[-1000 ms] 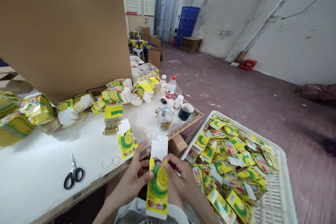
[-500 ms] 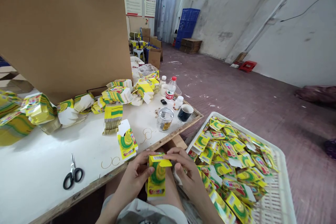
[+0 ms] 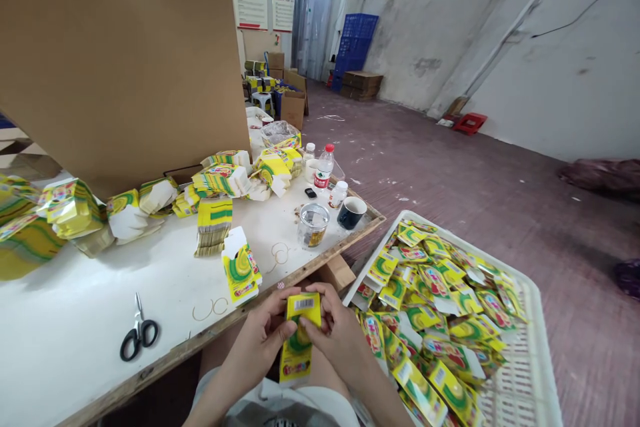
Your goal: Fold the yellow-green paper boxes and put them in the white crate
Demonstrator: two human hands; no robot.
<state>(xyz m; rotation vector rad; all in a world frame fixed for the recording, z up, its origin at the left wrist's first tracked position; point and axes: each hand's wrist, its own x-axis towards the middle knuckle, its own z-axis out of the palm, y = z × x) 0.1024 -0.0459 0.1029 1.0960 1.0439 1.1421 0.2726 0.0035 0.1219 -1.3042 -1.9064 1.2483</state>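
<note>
A small yellow and green carton (image 3: 303, 310) is upright over my lap, its barcode end flap facing up. My left hand (image 3: 267, 323) grips it along the left side, thumb on the front. On the opposite side my right hand (image 3: 336, 323) is closed on the upper part, thumb pressed against the front panel. Nearby on the table edge lies a flattened carton (image 3: 240, 270). Behind that stands a stack of flat cartons (image 3: 214, 223). To my right, a white plastic crate (image 3: 543, 327) holds a heap of similar cartons (image 3: 445, 300).
Black-handled scissors (image 3: 139, 333) and rubber bands (image 3: 210, 309) lie on the white table (image 3: 60, 347). A clear jar (image 3: 314, 225), a dark mug (image 3: 352, 212) and bottles (image 3: 324, 167) stand at its right corner. A large cardboard sheet (image 3: 125, 73) rises behind more carton bundles.
My right hand has moved left onto the carton, and the top flap that stuck out to the right is now folded in. The view has shifted slightly.
</note>
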